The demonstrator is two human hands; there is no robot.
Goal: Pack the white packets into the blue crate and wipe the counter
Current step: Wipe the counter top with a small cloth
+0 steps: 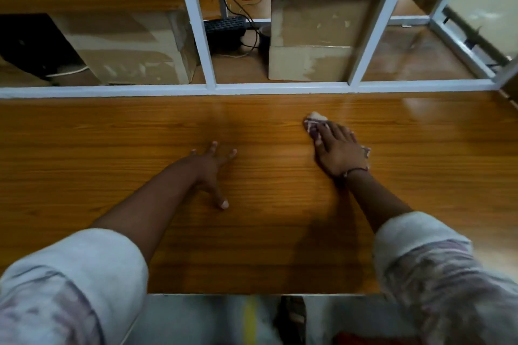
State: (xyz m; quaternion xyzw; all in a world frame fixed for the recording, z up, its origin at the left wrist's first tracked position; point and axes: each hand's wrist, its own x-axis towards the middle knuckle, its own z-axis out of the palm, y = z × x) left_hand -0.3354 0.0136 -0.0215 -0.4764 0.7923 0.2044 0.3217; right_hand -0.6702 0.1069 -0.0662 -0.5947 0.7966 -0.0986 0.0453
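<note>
My right hand [337, 150] lies flat, fingers straight, pressing a small white and purple cloth [312, 123] onto the wooden counter [140, 148]. The cloth sticks out past my fingertips and at the hand's right side. My left hand [213, 171] rests on the counter to the left with its fingers spread and holds nothing. No white packets and no blue crate are in view.
A white-framed glass partition [207, 64] runs along the counter's far edge. Behind it stand cardboard boxes [316, 36], a black keyboard [224, 28] with cables and a dark device [33, 45] at the left. The counter's near edge [252, 293] is just below my arms.
</note>
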